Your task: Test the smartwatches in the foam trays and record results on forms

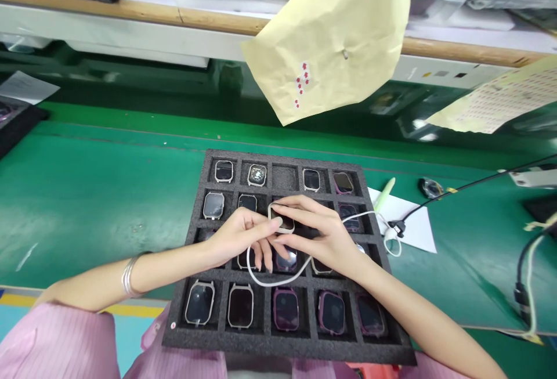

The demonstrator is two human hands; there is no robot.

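Note:
Between my two hands is a smartwatch body (pixel 285 225) with a pale frame and dark screen, held above a black foam tray (pixel 278 341). My left hand (pixel 250 234) pinches it from the left, the thumb lying on its face. From the other side my right hand (pixel 324 231) grips its upper and right edges with bent fingers. A white cable (pixel 278 283) loops down from my left hand and passes behind my right hand; its end by the watch is hidden. Watch bodies with silver or purple frames sit in the tray's compartments, among them a lit one (pixel 257 174).
A white paper (pixel 420 228) with a light green pen (pixel 384 193) lies right of the tray, beside a black cable connector (pixel 397 228). A yellow paper sheet (pixel 335 42) hangs from the shelf ahead. More cables (pixel 522 292) run along the right side.

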